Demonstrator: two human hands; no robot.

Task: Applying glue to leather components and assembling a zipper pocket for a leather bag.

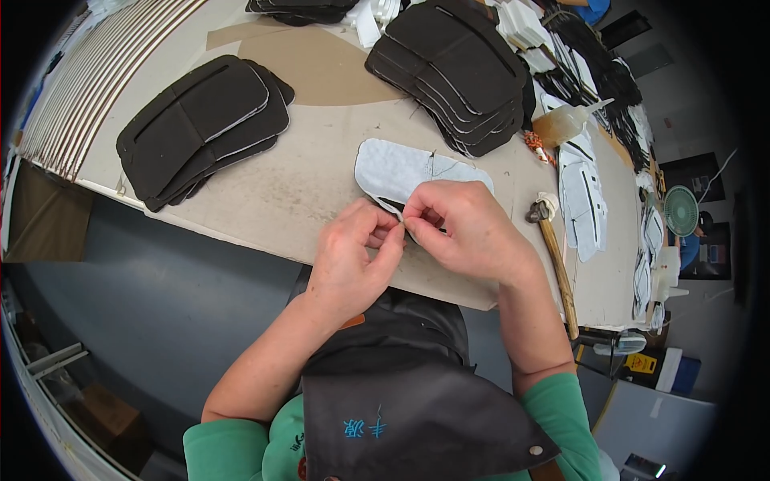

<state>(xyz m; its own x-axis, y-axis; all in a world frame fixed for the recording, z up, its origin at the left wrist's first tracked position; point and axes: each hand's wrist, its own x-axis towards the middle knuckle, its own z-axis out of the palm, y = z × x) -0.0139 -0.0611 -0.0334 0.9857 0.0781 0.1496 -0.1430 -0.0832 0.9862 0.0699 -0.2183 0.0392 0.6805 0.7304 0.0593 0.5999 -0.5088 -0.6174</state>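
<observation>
Both hands meet at the near edge of the worktable (265, 192), pinching the near end of a pale grey cut piece (401, 170) that lies flat on the tabletop. The left hand (353, 252) has thumb and forefinger pressed together on the piece's edge, and the right hand (457, 224) closes its fingertips on the same edge just beside them, so the 2 hands touch. The rest of the piece stretches away from the hands toward the middle of the table, with a thin dark line running across it.

Toward the far left corner sits a fanned stack of dark panels (200, 128); a taller dark stack (457, 68) stands at the far edge, right of centre. A hammer (553, 256) with a wooden handle lies along the right side, its head near the right hand and its handle running out over the near edge. Beyond it stands a squeeze bottle of amber liquid (565, 122), tilted. More pale cut pieces (581, 200) trail along the right edge. A dark apron (409, 393) covers the person's front.
</observation>
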